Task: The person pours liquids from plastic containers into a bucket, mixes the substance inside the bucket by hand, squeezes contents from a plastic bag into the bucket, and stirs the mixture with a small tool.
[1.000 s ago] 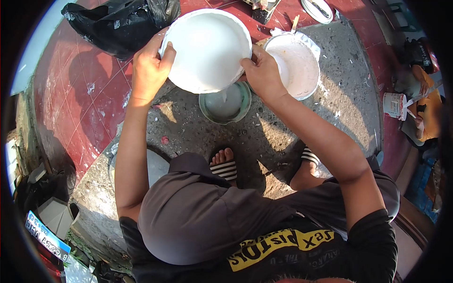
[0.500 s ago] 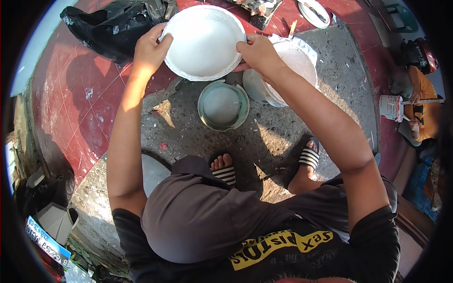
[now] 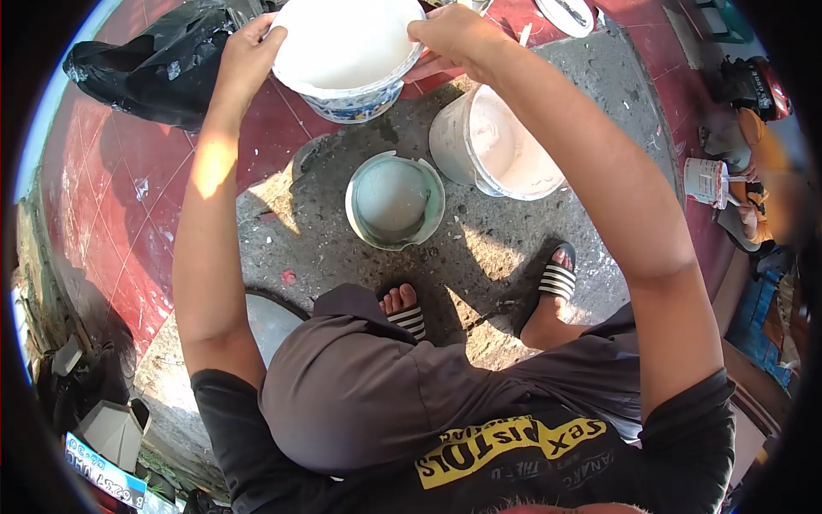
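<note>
My left hand [image 3: 248, 56] and my right hand [image 3: 455, 38] grip opposite sides of the rim of a white bucket [image 3: 353, 104]. The bucket has a blue pattern on its outer wall and white liquid, like paint, inside; the top of the view cuts it off. Below it on the concrete stands a pale green tub with a broken rim [image 3: 438, 190], with a smooth grey rounded form [image 3: 391, 197] in it. Right of that, partly behind my right forearm, a second white bucket [image 3: 451, 141] holds pinkish-white paste.
A black plastic bag [image 3: 163, 64] lies on red tiles at the upper left. A white oval lid [image 3: 565, 12] is at the top right. A round grey disc [image 3: 270, 324] lies beside my left knee. Another person's hand [image 3: 749, 218] is near a small white pail [image 3: 705, 182].
The bucket in my hands has moved up in the view, and its patterned outer wall now shows. The paste bucket is less covered. Both hands keep their hold on the rim.
</note>
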Tool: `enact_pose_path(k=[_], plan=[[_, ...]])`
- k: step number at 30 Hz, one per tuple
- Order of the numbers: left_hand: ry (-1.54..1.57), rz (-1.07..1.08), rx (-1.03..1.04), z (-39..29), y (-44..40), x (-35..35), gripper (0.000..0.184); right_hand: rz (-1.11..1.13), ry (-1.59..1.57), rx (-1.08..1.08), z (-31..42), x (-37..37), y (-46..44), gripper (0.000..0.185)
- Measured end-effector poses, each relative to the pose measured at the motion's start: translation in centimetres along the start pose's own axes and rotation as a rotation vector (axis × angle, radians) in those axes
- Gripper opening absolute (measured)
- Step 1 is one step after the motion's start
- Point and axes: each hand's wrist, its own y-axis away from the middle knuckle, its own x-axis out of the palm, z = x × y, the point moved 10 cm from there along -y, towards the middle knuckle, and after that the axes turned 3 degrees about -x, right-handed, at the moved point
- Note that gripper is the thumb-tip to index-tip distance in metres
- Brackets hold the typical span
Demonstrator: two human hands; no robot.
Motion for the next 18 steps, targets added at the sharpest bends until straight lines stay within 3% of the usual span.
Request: enact_pose_path(k=[1,3,5,7,9,12,14,18], plan=[[0.018,-0.005,-0.009,0.2,-0.1,0.0,0.036,-0.004,-0.001,0.006,1.0,-0.2,0.9,0.046],[-0.011,0.005,-0.065,0.2,0.0,0.2,0.037,0.073,0.488,0.021,2.5,-0.5,4.1,0.049],[-0.040,0.006,-0.124,0.5,0.2,-0.3,0.037,-0.231,0.759,-0.482,6.5,-0.1,10.2,0.055],[-0.073,0.065,-0.092,0.3,0.3,-0.2,0.038,0.135,0.649,-0.283,4.3,3.1,15.2,0.056],[-0.053,0.115,-0.170,-0.2,0.7,-0.2,0.042,0.521,0.612,0.116,-3.2,5.9,19.3,0.057],[-0.082,0.170,-0.231,-1.2,0.7,-0.7,0.052,0.435,0.610,0.197,-11.8,6.3,20.4,0.057],[-0.274,0.105,-0.190,-2.5,0.0,-2.6,0.048,0.225,0.415,0.122,-12.6,5.7,19.4,0.059],[-0.289,0.122,-0.211,-4.7,-1.9,-4.8,0.047,0.134,0.408,0.110,-13.3,5.3,19.2,0.055]])
